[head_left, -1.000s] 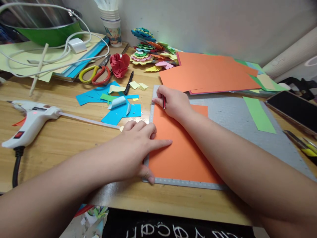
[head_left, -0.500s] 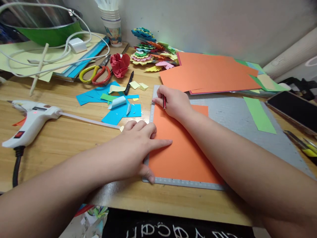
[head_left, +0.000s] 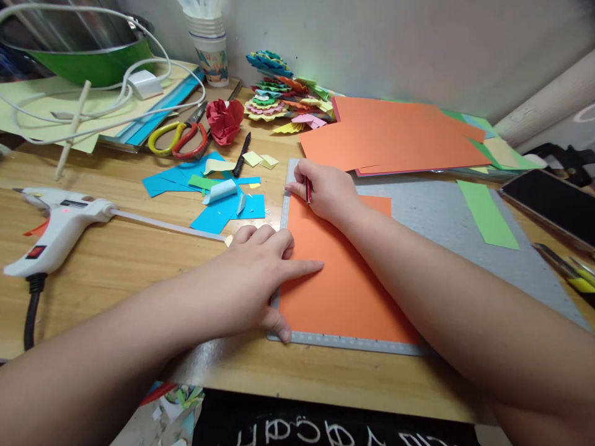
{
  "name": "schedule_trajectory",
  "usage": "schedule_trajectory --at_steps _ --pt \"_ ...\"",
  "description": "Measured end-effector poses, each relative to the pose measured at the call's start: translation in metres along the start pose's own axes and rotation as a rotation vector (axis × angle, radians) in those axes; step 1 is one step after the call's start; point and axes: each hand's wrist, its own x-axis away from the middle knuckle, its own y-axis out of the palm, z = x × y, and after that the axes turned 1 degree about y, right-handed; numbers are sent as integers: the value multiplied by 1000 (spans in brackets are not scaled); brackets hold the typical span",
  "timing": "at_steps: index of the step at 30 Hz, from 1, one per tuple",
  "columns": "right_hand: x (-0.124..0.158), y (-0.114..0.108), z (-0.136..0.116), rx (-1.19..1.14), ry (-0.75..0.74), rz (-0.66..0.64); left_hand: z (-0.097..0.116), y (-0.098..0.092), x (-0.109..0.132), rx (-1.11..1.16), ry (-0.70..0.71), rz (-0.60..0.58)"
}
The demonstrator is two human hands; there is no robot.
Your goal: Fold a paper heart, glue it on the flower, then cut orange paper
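An orange sheet lies on a grey cutting mat, lined up near the mat's left and front edges. My left hand rests with its fingers spread across the left edge of sheet and mat, the index finger on the paper and the thumb at the front corner. Near the sheet's far left corner, my right hand is closed around a thin dark red pen. The pen's tip is too small to make out.
A white glue gun lies at the left. Blue paper scraps, scissors and a red paper flower sit behind my left hand. Larger orange sheets are at the back; a phone and cutters lie at the right.
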Motion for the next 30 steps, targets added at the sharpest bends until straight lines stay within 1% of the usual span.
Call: schedule_trajectory --at_steps 8,15,20,26,30 --pt "1 0 -1 -15 -11 12 -2 4 2 -6 24 54" --pt "3 0 -1 -20 -18 23 -3 5 3 -12 23 56" --pt "6 -1 -1 -24 -39 28 -6 4 5 -11 60 78" --pt "9 -5 2 -76 -90 -22 -6 -1 7 45 51 66" --pt "10 -5 3 -115 -104 -26 -5 -3 8 59 37 54"
